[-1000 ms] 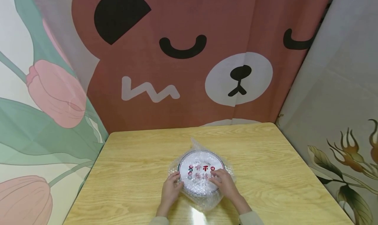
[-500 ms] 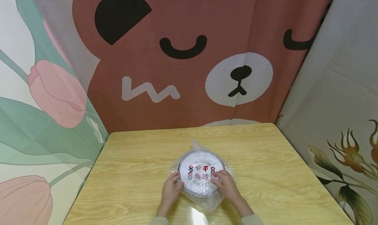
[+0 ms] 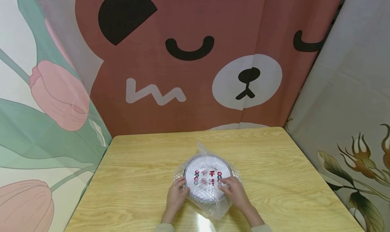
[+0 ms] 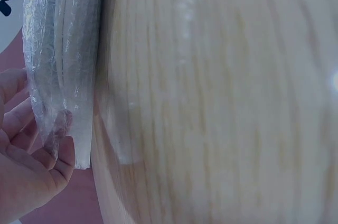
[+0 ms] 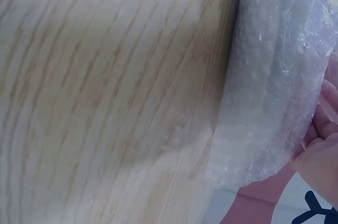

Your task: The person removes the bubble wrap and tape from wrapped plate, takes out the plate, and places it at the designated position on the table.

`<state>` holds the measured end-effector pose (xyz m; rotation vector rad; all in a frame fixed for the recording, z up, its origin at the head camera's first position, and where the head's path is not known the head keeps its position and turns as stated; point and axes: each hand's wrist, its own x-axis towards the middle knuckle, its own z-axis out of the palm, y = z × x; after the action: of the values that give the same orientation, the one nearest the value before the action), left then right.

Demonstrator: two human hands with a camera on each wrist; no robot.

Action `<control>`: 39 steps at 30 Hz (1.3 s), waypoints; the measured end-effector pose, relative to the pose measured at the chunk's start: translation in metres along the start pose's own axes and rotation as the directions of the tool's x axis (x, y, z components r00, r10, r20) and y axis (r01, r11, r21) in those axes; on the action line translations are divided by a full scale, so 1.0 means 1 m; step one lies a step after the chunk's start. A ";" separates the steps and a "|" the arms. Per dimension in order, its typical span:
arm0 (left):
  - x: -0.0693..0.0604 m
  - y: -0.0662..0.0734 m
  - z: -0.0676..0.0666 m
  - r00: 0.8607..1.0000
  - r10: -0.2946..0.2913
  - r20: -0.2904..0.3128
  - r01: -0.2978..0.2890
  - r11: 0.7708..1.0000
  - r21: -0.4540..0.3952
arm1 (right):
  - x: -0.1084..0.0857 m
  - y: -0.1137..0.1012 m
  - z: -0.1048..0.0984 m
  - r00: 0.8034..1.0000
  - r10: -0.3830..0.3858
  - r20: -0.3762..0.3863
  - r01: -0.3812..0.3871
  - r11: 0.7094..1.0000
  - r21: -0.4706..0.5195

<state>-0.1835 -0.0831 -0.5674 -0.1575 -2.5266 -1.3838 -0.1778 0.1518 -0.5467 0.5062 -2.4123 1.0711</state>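
A round white item with red characters and a dark rim (image 3: 202, 191), wrapped in bubble wrap (image 3: 199, 151), lies flat on the table. At its left edge the left hand (image 3: 175, 195) pinches the wrap; the left wrist view shows thumb and fingers (image 4: 66, 152) closed on a fold of the bubble wrap (image 4: 45, 49). The right hand (image 3: 238, 194) is on the item's right side, its curled fingers touching the top of the wrap. In the right wrist view the right hand (image 5: 322, 150) is at the edge of the bubble wrap (image 5: 274, 76), its fingertips partly hidden.
The wood-grain table (image 3: 137, 167) extends around the wrapped item. Behind it hangs a brown curtain with a bear print (image 3: 195, 113). Flower-printed curtains stand at the left (image 3: 61, 96) and right (image 3: 335, 100) sides.
The right hand has shifted slightly down and toward the right over the wrap, uncovering more of the red print. The left hand has stayed in place.
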 end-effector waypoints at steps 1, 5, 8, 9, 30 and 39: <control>0.000 0.000 0.000 1.000 -0.002 0.001 0.002 1.000 0.000 | 0.000 0.000 0.000 1.000 0.000 -0.004 0.000 1.000 0.000; 0.000 0.000 0.000 1.000 -0.002 -0.001 0.002 1.000 0.002 | -0.002 0.002 -0.001 0.999 -0.036 -0.031 0.036 0.999 -0.010; -0.001 0.001 -0.001 1.000 0.004 -0.006 -0.004 1.000 0.003 | -0.003 0.005 -0.001 0.995 -0.090 -0.050 0.090 0.996 -0.018; -0.001 0.001 -0.002 1.000 -0.001 -0.005 0.001 1.000 0.000 | -0.004 0.006 -0.002 0.992 -0.111 -0.055 0.110 0.994 -0.025; -0.001 0.005 -0.004 1.000 0.021 0.010 -0.021 1.000 -0.008 | -0.009 0.001 -0.020 0.997 0.056 0.052 -0.059 0.996 0.064; -0.002 0.007 -0.005 1.000 0.003 0.020 -0.003 1.000 -0.015 | -0.011 0.004 -0.023 0.999 -0.045 -0.011 0.046 0.996 0.075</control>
<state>-0.1793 -0.0831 -0.5599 -0.1791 -2.5323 -1.4067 -0.1649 0.1734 -0.5414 0.5776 -2.3481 1.1461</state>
